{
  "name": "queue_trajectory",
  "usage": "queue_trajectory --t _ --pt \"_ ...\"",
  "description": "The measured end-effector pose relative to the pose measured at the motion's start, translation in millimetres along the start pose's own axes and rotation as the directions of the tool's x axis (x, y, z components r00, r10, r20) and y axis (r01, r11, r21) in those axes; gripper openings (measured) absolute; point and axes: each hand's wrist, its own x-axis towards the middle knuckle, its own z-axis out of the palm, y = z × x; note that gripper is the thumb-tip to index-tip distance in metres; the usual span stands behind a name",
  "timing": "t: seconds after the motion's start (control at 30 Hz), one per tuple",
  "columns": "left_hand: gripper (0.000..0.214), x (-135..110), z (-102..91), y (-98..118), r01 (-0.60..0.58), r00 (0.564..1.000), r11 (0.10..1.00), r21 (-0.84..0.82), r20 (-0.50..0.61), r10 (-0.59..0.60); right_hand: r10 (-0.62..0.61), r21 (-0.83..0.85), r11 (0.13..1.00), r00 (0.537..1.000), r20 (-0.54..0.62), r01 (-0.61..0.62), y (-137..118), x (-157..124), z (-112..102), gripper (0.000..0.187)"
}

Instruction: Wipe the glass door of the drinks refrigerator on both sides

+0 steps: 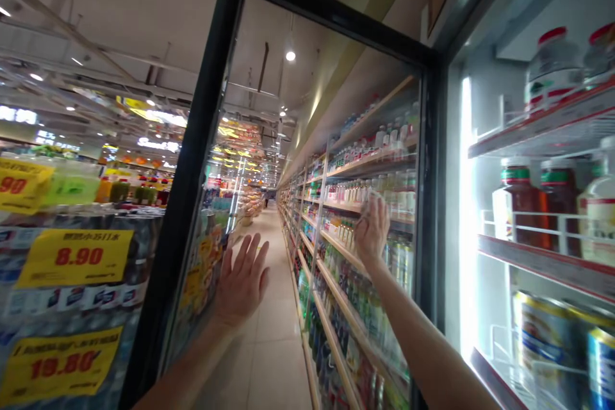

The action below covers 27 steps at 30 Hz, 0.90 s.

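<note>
A glass fridge door (pixel 192 122) with a black frame stands open in front of me. My left hand (pixel 243 278) lies flat with fingers spread, at the left part of the pane, holding nothing. Higher and to the right, my right hand (pixel 373 230) is at the glass with its fingers bent. Under those fingers shows a pale, crumpled cloth (pixel 368 206), partly hidden and blurred. An aisle and long shelves of drinks appear in the pane; I cannot tell how much of this is reflection.
On the right is the lit fridge interior with bottles (pixel 521 205) and cans (pixel 545 330) on shelves behind wire rails. Stacked bottled drinks (pixel 139 250) with yellow price signs (pixel 77 257) stand close on the left. The door hinges beside the fridge opening.
</note>
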Motion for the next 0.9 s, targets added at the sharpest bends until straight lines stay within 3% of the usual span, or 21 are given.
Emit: queue_trajectory --t 0.07,0.13,0.17,0.23,0.3,0.33,0.4,0.43,0.47,0.5,0.53,0.57,0.6,0.67,0.73,0.77,0.83,0.87,0.9 --pt "0.06 -0.2 0.5 -0.7 -0.012 1.0 1.0 0.01 0.0 0.012 -0.277 0.096 0.959 0.951 0.137 0.265 -18.3 -12.2 2.2 0.053" --pt "0.058 -0.6 0.7 -1.1 -0.002 1.0 1.0 0.01 0.007 0.002 -0.407 0.154 0.91 0.9 0.154 0.385 -23.6 -14.9 4.2 0.055" --pt "0.057 -0.7 0.6 -1.1 0.002 1.0 1.0 0.008 0.009 -0.002 -0.366 0.139 0.926 0.924 0.111 0.35 -20.9 -10.8 5.5 0.056" --pt "0.057 -0.8 0.2 -0.6 0.013 1.0 1.0 0.003 0.018 -0.013 -0.093 0.07 0.993 0.994 -0.053 0.097 -12.9 5.3 10.1 0.056" --pt "0.057 -0.6 -0.5 0.2 0.021 0.999 1.0 0.0 0.024 -0.021 0.135 0.049 0.99 0.979 -0.152 -0.129 -14.8 20.9 16.5 0.055" --pt "0.056 -0.5 -1.0 0.7 0.023 0.999 1.0 -0.001 0.027 -0.023 0.14 0.053 0.99 0.981 -0.138 -0.134 -22.5 24.6 19.5 0.054" --pt "0.056 -0.1 -2.3 1.5 0.022 0.999 1.0 0.002 0.035 -0.022 -0.083 0.09 0.992 0.996 -0.013 0.084 -49.0 20.7 23.3 0.052" --pt "0.055 0.1 -3.1 1.9 0.02 0.999 1.0 0.002 0.034 -0.02 -0.256 0.128 0.961 0.964 0.072 0.246 -64.1 14.6 23.8 0.052" --pt "0.054 0.3 -3.9 2.1 0.022 0.999 1.0 0.0 0.033 -0.022 -0.42 0.171 0.902 0.897 0.139 0.396 -77.4 7.6 23.6 0.05" --pt "0.053 0.5 -4.7 2.3 0.025 0.999 1.0 -0.003 0.03 -0.025 -0.532 0.202 0.844 0.827 0.185 0.497 -86.7 1.8 22.9 0.049" --pt "0.052 0.5 -5.5 2.5 0.029 0.999 1.0 -0.007 0.027 -0.029 -0.579 0.208 0.814 0.788 0.209 0.543 -90.9 -1.4 22.1 0.048" --pt "0.05 0.6 -6.3 2.6 0.033 0.999 0.999 -0.012 0.024 -0.033 -0.563 0.184 0.826 0.799 0.211 0.533 -89.8 -0.9 21.6 0.047" --pt "0.05 0.6 -7.1 2.7 0.034 0.999 0.999 -0.016 0.024 -0.034 -0.481 0.136 0.876 0.857 0.185 0.463 -84.3 3.4 21.6 0.047" --pt "0.049 0.6 -8.4 3.1 0.028 0.999 0.999 -0.022 0.032 -0.027 -0.177 0.041 0.984 0.983 0.052 0.175 -66.9 19.1 23.4 0.048" --pt "0.05 0.8 -9.6 3.5 0.03 0.999 0.999 -0.027 0.034 -0.029 0.069 0.031 0.997 0.995 -0.069 -0.067 -54.7 31.9 25.4 0.051" --pt "0.05 0.9 -10.1 3.8 0.03 0.999 0.999 -0.028 0.033 -0.029 0.101 0.043 0.994 0.991 -0.082 -0.098 -53.9 33.2 25.3 0.052" --pt "0.05 1.1 -10.9 4.3 0.029 0.999 0.999 -0.028 0.029 -0.028 -0.042 0.073 0.996 0.999 0.013 0.041 -62.1 23.5 21.9 0.051" --pt "0.05 1.2 -11.3 4.4 0.028 0.999 0.999 -0.024 0.029 -0.028 -0.197 0.105 0.977 0.975 0.102 0.186 -68.4 14.6 18.9 0.05" --pt "0.049 1.3 -11.5 4.4 0.025 0.999 0.999 -0.021 0.028 -0.024 -0.361 0.152 0.93 0.913 0.191 0.336 -73.7 5.4 15.5 0.049"
